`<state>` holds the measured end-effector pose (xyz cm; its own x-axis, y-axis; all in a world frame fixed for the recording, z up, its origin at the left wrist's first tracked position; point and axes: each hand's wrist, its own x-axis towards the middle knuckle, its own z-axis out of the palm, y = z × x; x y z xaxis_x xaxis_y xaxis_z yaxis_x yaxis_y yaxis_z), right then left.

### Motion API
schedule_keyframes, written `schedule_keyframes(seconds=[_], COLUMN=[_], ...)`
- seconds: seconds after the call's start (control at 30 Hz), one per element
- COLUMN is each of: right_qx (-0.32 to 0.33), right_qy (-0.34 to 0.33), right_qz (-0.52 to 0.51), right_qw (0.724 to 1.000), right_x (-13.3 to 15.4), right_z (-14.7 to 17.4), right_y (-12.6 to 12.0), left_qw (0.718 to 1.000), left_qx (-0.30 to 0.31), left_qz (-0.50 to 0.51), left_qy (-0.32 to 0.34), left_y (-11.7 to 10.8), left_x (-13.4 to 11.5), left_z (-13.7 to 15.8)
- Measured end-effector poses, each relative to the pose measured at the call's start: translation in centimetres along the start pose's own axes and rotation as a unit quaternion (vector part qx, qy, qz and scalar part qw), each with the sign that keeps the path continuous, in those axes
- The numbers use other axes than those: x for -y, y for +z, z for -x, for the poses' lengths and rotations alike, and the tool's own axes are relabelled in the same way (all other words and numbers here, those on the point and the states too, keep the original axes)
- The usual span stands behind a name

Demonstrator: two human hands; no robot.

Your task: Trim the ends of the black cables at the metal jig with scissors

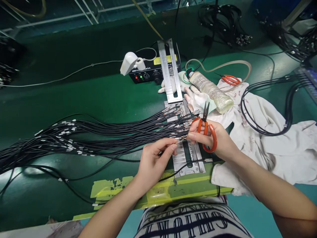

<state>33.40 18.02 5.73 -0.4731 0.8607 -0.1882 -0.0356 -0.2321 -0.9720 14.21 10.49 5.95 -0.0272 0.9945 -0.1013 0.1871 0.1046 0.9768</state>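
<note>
My left hand (pixel 158 155) pinches a black cable close to its stripped end, over a slotted metal fixture (pixel 182 162). Against that end, the fingertips of my right hand (pixel 210 135) are closed, and scissors with orange handles (pixel 213 140) hang in the same hand, blades pointing up and away. Whether the right fingertips also grip a wire is too small to tell. A thick bundle of black cables (pixel 119 132) runs in from the left, its bare ends lying across the fixture. One separate cable end (pixel 208 160) rests near the fixture's front.
Behind stands a black control box (pixel 146 77) with a slotted metal plate (pixel 170 72) leaning on it. To the right lie a wrapped bottle (pixel 210 91), gloves (pixel 198 99), red-handled pliers (pixel 230 80), white cloth (pixel 269 148) and coiled cables (pixel 287 112). Yellow tape (pixel 158 195) lines the front edge.
</note>
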Motion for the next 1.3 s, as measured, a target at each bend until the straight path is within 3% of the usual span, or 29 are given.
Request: schedule_keyframes(seconds=[0.23, 0.47, 0.6, 0.7, 0.8, 0.9, 1.03, 1.3], right_qx=[0.027, 0.044, 0.078, 0.071, 0.061, 0.071, 0.088, 0.138], right_qy=[0.022, 0.035, 0.004, -0.085, -0.164, -0.19, -0.203, -0.24], right_qz=[0.026, 0.046, 0.159, 0.326, 0.469, 0.568, 0.651, 0.732], right_qw=[0.999, 0.997, 0.984, 0.939, 0.865, 0.798, 0.726, 0.623], right_x=[0.1, 0.1, 0.8, 1.8, 2.9, 3.6, 4.0, 5.3], right_z=[0.1, 0.4, 0.9, 1.5, 2.1, 2.6, 2.9, 2.6], right_y=[-0.4, -0.2, -0.9, -1.5, -1.9, -2.3, -2.5, -2.1], left_qw=[0.998, 1.0, 0.998, 0.994, 0.99, 0.987, 0.982, 0.972], left_qx=[0.012, 0.006, -0.023, -0.02, -0.008, 0.003, 0.013, 0.046], left_qz=[-0.04, -0.015, -0.046, -0.07, -0.078, -0.096, -0.126, -0.149], left_qy=[0.053, 0.011, 0.033, 0.08, 0.114, 0.127, 0.142, 0.175], left_y=[-0.5, -0.5, -0.4, -0.4, -0.4, -0.4, -0.4, -0.5], left_x=[0.2, -0.3, -0.5, -0.5, -0.4, -0.3, -0.1, 0.2], left_z=[0.2, -0.1, -0.2, -0.2, -0.1, 0.0, 0.3, 0.6])
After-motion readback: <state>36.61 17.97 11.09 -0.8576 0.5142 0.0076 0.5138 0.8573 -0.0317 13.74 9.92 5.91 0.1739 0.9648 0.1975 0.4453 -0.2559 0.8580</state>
